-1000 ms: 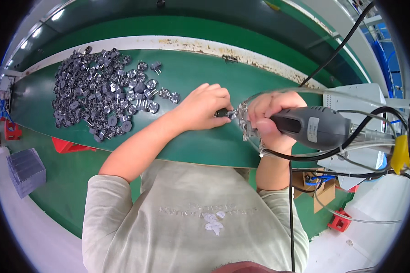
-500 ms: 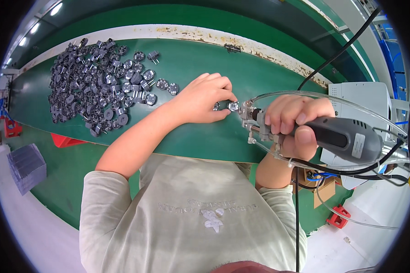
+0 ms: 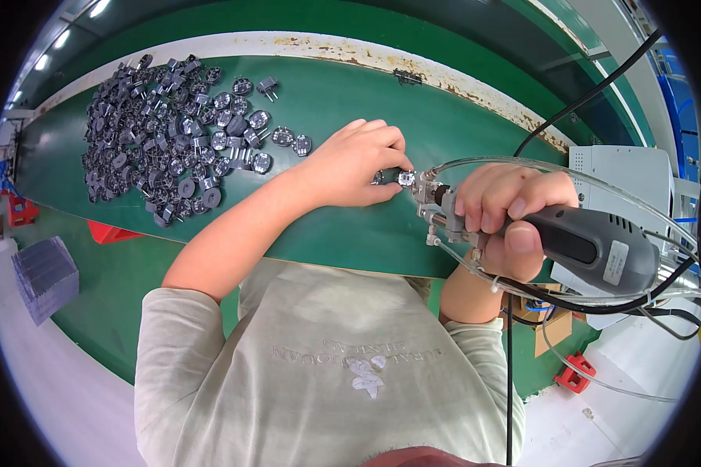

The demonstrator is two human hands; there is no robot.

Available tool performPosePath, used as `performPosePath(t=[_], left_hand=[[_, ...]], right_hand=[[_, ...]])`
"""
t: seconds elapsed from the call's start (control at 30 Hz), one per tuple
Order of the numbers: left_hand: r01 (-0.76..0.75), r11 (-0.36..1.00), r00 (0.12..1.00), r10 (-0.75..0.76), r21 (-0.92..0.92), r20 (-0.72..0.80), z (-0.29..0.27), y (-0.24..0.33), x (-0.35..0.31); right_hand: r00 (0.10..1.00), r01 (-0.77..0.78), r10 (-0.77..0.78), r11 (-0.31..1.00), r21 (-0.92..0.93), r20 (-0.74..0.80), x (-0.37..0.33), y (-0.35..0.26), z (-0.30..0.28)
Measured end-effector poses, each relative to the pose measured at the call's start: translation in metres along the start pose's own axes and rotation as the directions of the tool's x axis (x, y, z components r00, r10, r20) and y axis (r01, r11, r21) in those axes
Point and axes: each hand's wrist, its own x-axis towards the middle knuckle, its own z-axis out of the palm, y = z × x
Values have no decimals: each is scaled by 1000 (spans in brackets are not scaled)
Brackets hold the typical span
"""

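Just beside the front end of a grey-and-black elongated handheld tool [image 3: 596,247], the left hand [image 3: 364,163] pinches a small dark component with a shiny face [image 3: 406,179] between narrowed fingers; the right hand [image 3: 514,206] grips the tool.

Too small to tell if tool [image 3: 631,257] touches part [image 3: 406,179]; left hand [image 3: 362,159] mostly hides dark piece [image 3: 378,178], lower edge crops shirt [image 3: 311,373].

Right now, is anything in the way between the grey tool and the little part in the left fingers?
Nothing visible is: the front end of the grey tool is right by, maybe touching, the little part the left hand pinches.
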Motion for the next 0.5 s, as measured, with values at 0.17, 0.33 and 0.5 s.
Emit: performPosePath(t=[0.17,0.33,0.5], left_hand=[[-7,1000,1000,7,-5,-14,1,-1,-1],[-1,1000,1000,0,-18,-8,0,0,-1],[-1,1000,1000,1,-9,-13,1,1,-1]], right_hand=[[994,-42,53,994,-105,98,2,-7,-3],[996,-33,43,992,-119,83,2,-5,-1],[993,15,-5,997,-79,115,0,4,-1]])
